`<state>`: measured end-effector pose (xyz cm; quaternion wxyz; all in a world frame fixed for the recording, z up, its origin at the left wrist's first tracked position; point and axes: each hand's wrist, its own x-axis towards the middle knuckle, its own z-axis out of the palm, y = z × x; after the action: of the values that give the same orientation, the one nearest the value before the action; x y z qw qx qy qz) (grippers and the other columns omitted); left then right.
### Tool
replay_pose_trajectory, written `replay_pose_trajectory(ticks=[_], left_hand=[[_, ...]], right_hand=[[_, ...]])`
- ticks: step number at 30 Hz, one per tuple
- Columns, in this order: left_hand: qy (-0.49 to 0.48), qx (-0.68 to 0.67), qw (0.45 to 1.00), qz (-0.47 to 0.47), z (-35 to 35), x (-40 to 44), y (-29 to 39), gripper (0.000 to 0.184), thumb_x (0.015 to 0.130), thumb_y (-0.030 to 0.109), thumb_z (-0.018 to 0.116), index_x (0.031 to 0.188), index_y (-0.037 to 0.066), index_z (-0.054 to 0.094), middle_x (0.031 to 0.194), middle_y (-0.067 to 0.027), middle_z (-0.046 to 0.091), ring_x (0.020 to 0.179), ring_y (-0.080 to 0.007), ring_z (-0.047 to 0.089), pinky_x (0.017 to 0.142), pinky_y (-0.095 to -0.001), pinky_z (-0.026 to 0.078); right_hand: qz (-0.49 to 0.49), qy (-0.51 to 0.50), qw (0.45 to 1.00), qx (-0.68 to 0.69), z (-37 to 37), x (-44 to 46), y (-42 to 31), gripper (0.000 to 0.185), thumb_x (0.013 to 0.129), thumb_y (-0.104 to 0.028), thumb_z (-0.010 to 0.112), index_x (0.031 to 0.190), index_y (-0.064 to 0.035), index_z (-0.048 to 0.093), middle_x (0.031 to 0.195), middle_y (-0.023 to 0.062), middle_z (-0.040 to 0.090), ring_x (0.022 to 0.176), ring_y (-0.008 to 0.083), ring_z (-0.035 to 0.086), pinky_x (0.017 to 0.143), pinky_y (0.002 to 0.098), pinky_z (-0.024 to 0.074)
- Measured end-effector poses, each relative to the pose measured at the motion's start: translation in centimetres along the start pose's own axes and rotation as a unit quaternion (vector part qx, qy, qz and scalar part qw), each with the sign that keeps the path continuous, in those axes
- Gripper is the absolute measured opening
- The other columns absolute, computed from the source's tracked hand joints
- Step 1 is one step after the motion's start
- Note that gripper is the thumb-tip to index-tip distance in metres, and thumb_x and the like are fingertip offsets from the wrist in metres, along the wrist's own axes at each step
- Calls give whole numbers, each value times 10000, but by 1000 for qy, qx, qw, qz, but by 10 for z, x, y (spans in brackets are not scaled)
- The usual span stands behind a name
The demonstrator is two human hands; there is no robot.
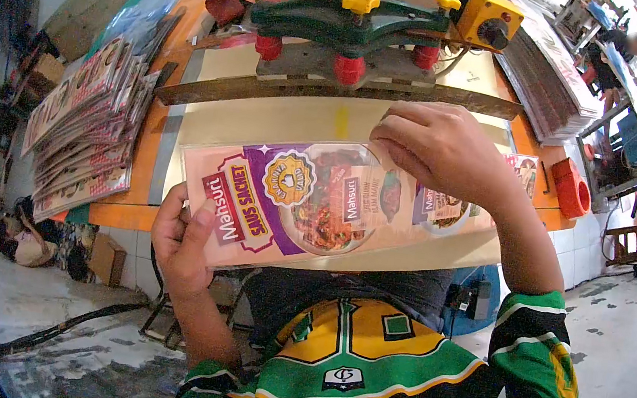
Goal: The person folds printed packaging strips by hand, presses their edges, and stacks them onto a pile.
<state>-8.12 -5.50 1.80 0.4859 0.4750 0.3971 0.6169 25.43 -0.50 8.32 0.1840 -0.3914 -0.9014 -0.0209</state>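
A printed panel point(251, 214), pink and purple with food pictures and the words "Mahsuri Saus Sachet", is held tilted above the front of the table. My left hand point(186, 241) grips its lower left corner, thumb on the printed face and fingers behind. My right hand point(436, 146) is at the panel's upper edge, right of the middle, with its fingers curled and pressed together. What those fingertips pinch, if anything, is hidden by the hand. Under the right forearm, more of the printed surface shows with another food picture.
A green machine frame point(343, 25) with yellow knobs and red feet stands behind a long metal bar point(268, 93). A yellow control box point(488, 19) is beside it. Stacked printed panels point(94, 118) lean at left; another stack point(549, 93) lies right, near a red block point(571, 189). People are in the background.
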Motion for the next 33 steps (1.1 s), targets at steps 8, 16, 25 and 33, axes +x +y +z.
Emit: replay_pose_trajectory(ticks=[8,16,25,33], left_hand=[[-12,3,1000,19,0,0,0,328,942,100,649,1220,-53,568,1015,-111,721,809,-97,675,726,-238,538],[-13,3,1000,17,0,0,2,339,932,116,667,1215,-50,578,1015,-105,721,814,-95,670,736,-238,533],[-17,23,1000,8,4,-1,1,333,933,124,663,1205,-48,575,1015,-93,710,840,-91,647,776,-238,519],[-20,95,994,47,1,1,-7,335,988,172,622,1234,-44,556,1023,-94,704,874,-86,638,784,-237,508]], right_hand=[[-24,-3,998,-50,-5,1,0,161,903,-211,653,1004,-90,621,886,71,619,801,295,662,667,418,522],[-19,-6,994,-106,-1,4,-4,170,885,-212,682,971,-108,580,823,55,593,733,256,669,587,399,513],[93,56,993,-54,8,5,-14,177,880,-179,675,940,-78,542,835,77,590,725,267,640,630,388,507],[138,29,931,338,1,3,4,298,958,-272,579,886,16,552,750,114,544,714,225,535,666,390,448]])
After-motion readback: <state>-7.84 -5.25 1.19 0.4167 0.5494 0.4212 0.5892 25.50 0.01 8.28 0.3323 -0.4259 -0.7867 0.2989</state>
